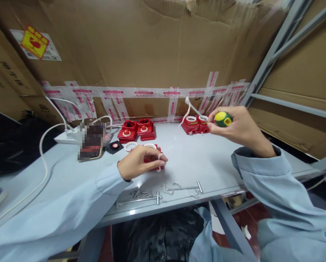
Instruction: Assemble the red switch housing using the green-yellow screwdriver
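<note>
My right hand (235, 127) is wrapped round the yellow and green handle of a screwdriver (222, 119), raised above the table. Its thin shaft points up and left, and a white string (189, 103) hangs at the tip. With curled fingers, my left hand (141, 161) holds a red housing (162, 164) down on the table and hides much of it. White string bits show by those fingertips. A white ring (130, 146) lies just behind this hand. Beyond the screwdriver stand two joined red housings (190, 127) with white rings on top.
Two more red housings (127, 133) stand at the back, near a black square part (115, 146). A phone (91, 141) leans by a white power strip (67, 136) with cables. Screws (141, 194) and metal T-bars (183, 188) lie along the front edge. Cardboard (141, 47) walls the back.
</note>
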Available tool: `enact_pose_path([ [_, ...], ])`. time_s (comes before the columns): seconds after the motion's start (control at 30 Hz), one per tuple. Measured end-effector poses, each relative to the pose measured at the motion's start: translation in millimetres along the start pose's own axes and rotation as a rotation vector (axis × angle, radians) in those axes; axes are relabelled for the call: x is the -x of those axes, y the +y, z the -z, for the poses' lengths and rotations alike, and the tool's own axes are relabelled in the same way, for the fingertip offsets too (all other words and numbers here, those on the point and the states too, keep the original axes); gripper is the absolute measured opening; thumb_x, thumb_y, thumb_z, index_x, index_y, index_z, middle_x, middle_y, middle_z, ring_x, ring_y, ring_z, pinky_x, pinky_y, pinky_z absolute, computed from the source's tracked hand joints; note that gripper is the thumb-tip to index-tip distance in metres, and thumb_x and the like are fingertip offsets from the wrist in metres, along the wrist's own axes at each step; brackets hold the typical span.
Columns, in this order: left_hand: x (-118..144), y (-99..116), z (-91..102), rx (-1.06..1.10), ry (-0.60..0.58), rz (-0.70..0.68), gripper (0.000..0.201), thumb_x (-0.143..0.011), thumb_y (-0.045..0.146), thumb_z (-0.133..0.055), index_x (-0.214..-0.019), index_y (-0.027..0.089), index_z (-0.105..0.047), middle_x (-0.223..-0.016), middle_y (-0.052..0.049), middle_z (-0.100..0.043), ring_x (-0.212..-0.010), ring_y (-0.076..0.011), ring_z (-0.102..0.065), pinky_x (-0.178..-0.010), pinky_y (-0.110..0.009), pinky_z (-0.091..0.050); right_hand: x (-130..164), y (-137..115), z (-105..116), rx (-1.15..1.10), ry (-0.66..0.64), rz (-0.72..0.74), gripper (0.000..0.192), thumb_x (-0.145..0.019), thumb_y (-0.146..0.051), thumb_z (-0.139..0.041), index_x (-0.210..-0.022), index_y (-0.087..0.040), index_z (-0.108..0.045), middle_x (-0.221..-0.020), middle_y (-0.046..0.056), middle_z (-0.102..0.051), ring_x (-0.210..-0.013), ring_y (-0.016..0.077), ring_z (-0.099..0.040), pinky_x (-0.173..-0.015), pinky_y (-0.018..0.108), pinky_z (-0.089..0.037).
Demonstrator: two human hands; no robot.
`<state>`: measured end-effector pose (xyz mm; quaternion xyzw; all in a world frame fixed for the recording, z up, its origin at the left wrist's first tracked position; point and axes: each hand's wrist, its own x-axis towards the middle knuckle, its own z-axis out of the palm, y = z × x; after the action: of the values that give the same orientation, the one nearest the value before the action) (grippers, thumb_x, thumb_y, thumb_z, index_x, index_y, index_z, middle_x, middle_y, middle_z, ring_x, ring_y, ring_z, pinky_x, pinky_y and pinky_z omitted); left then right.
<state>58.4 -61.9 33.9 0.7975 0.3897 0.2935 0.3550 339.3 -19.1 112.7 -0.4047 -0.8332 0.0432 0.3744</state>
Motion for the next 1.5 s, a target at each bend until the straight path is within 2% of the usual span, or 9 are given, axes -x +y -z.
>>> enact_pose_path([
  [0.13, 10, -4, 18.1, 0.098, 0.152, 0.059, 0.027, -0.073, 0.033, -0.073, -0.089, 0.012, -0.069, -0.083, -0.007, -0.072, -0.072, -0.0160, -0.066, -0.069, -0.027, -0.055, 4, 25, -25, 0.082, -0.408, 0.017, 0.003, -0.065, -0.016, -0.060, -0.065, -0.017, -0.058, -0.061, -0.001, -0.059, -0.056, 0.0103, -0.052, -0.052, 0.022, -0.038],
  [0.23, 13, -3, 27.2, 0.191, 0.189, 0.089, 0.030, -0.070, 0.030, -0.075, -0.094, 0.012, -0.068, -0.087, -0.008, -0.072, -0.080, -0.0179, -0.067, -0.074, -0.031, -0.057, 7, 40, -49, 0.194, -0.541, 0.070, 0.011, -0.064, -0.013, -0.061, -0.059, -0.019, -0.054, -0.054, -0.002, -0.055, -0.047, 0.0079, -0.044, -0.045, 0.023, -0.028],
  [0.4, 12, -3, 26.1, 0.315, 0.116, 0.075, 0.027, -0.073, 0.025, -0.074, -0.098, 0.014, -0.069, -0.094, -0.009, -0.072, -0.086, -0.0173, -0.067, -0.081, -0.033, -0.056, 10, 54, -77, 0.191, -0.561, 0.101, 0.031, -0.056, -0.007, -0.068, -0.048, -0.021, -0.041, -0.042, -0.007, -0.039, -0.037, 0.0049, -0.028, -0.039, 0.024, -0.020],
  [0.57, 9, -8, 21.5, 0.381, 0.104, 0.091, 0.030, -0.071, 0.025, -0.076, -0.099, 0.016, -0.070, -0.099, -0.009, -0.073, -0.090, -0.0185, -0.068, -0.087, -0.037, -0.055, 12, 66, -90, 0.149, -0.542, 0.138, 0.030, -0.052, -0.007, -0.072, -0.048, -0.021, -0.045, -0.042, -0.008, -0.037, -0.035, 0.0043, -0.027, -0.037, 0.022, -0.020],
  [0.83, 8, -17, 16.3, 0.426, 0.142, 0.085, 0.029, -0.071, 0.028, -0.076, -0.096, 0.015, -0.071, -0.099, -0.009, -0.074, -0.089, -0.0187, -0.069, -0.089, -0.036, -0.055, -3, 37, -65, 0.062, -0.328, 0.129, 0.004, -0.078, -0.017, -0.057, -0.079, -0.017, -0.061, -0.073, 0.003, -0.064, -0.064, 0.0115, -0.057, -0.057, 0.024, -0.039],
  [1.0, 8, -20, 14.8, 0.379, 0.215, 0.078, 0.035, -0.075, 0.027, -0.074, -0.105, 0.013, -0.066, -0.095, -0.009, -0.073, -0.088, -0.0173, -0.069, -0.089, -0.035, -0.055, -7, -12, -36, -0.085, 0.325, 0.023, 0.019, -0.083, -0.035, -0.059, -0.075, -0.018, -0.061, -0.058, -0.001, -0.058, -0.050, 0.0111, -0.052, -0.053, 0.026, -0.041],
  [1.07, 9, -20, 13.4, 0.349, 0.240, 0.033, 0.036, -0.075, 0.026, -0.074, -0.107, 0.013, -0.064, -0.092, -0.008, -0.073, -0.086, -0.0165, -0.069, -0.087, -0.033, -0.056, -4, -26, -35, -0.300, 0.449, 0.026, 0.025, -0.084, -0.038, -0.058, -0.068, -0.019, -0.058, -0.056, -0.002, -0.056, -0.043, 0.0091, -0.050, -0.042, 0.024, -0.038],
  [1.23, 9, -16, 8.3, 0.283, 0.247, -0.027, 0.038, -0.076, 0.027, -0.073, -0.108, 0.012, -0.061, -0.089, -0.009, -0.072, -0.084, -0.0182, -0.069, -0.082, -0.033, -0.057, 3, -31, -60, -0.747, 0.332, -0.054, 0.027, -0.081, -0.042, -0.061, -0.069, -0.020, -0.051, -0.050, -0.004, -0.056, -0.038, 0.0107, -0.055, -0.034, 0.023, -0.043],
  [1.5, 10, -12, 7.0, 0.298, 0.268, -0.025, 0.046, -0.075, 0.026, -0.074, -0.115, 0.013, -0.055, -0.080, -0.005, -0.070, -0.079, -0.0158, -0.068, -0.077, -0.028, -0.055, 6, -29, -75, -0.805, 0.304, -0.076, 0.025, -0.080, -0.040, -0.062, -0.070, -0.020, -0.051, -0.051, -0.004, -0.059, -0.039, 0.0111, -0.059, -0.037, 0.022, -0.048],
])
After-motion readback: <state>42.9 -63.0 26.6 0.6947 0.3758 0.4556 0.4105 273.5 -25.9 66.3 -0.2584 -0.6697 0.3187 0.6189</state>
